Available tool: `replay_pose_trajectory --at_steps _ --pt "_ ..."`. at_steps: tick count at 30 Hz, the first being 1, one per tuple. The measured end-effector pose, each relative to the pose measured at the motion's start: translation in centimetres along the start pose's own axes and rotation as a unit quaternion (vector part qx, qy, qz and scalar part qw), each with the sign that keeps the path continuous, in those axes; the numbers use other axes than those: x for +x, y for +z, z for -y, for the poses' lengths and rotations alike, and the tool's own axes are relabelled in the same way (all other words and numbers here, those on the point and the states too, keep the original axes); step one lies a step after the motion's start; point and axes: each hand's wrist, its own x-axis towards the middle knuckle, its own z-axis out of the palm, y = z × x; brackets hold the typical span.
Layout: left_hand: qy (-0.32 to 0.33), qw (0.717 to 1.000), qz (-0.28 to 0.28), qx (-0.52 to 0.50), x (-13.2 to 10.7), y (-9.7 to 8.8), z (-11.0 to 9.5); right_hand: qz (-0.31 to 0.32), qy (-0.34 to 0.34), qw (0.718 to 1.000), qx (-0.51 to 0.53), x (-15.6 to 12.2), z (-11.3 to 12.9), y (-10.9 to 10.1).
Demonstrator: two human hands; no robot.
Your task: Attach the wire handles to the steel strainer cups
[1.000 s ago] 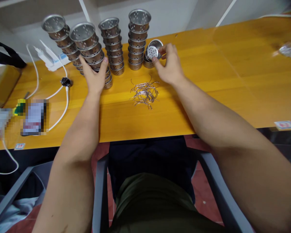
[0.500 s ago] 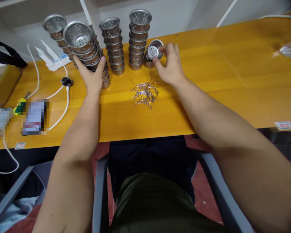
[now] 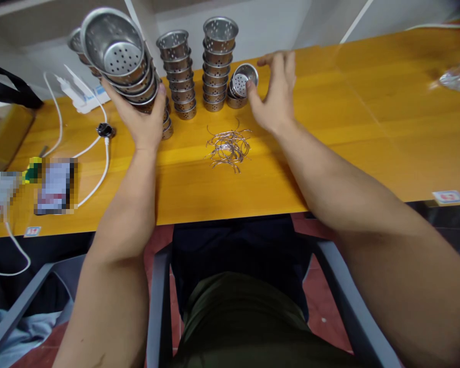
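Head view leaves several things unclear. The left hand point(image 3: 143, 122) covers the lower part of the tilted stack of perforated metal cups point(image 3: 124, 61), so I cannot tell where its base meets the table point(image 3: 368, 128). Behind that stack a further stack point(image 3: 75, 41) shows only as a sliver of rim. At the left edge, flat objects point(image 3: 55, 185) are pixelated and unreadable, and a shiny thing point(image 3: 458, 76) at the far right is blurred and cut off by the frame. Whether the right thumb touches the loose cup point(image 3: 243, 81) is too close to call.

The left forearm reaches straight forward. That hand is clamped around the tilted stack, thumb on the stack's right side and fingers on its left. The stack leans toward the camera, so the top cup's holed bottom shows.

The right hand point(image 3: 276, 94) is spread, fingers extended and holding nothing, just right of the loose cup. That cup lies tipped on another cup beside two upright stacks point(image 3: 217, 64). A tangle of wire pieces point(image 3: 229, 145) lies on the table between the two wrists, and a white cable point(image 3: 99, 174) loops to the left.
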Motion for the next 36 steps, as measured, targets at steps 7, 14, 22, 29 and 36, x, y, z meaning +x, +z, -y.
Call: replay_pose_trajectory --at_steps 7,14,22,29,36 --pt "-0.020 0.941 0.326 -0.085 -4.1 1.5 -9.7 -0.037 -0.035 0.996 0.069 -0.7 1.9 0.1" --pt "0.008 0.904 0.416 -0.104 -6.7 3.0 -11.4 -0.131 -0.019 0.981 0.142 -0.8 1.5 1.3" --pt "-0.005 0.901 0.426 -0.082 -5.7 2.8 -12.2 -0.173 -0.062 0.953 0.243 1.0 -0.1 4.0" --pt "-0.047 0.903 0.416 -0.092 -4.8 2.4 -12.7 -0.217 -0.053 0.950 0.220 0.2 0.1 2.1" --pt "-0.124 0.923 0.355 -0.079 -4.8 1.6 -8.8 -0.067 -0.013 0.993 0.093 -2.2 -3.0 -2.1"
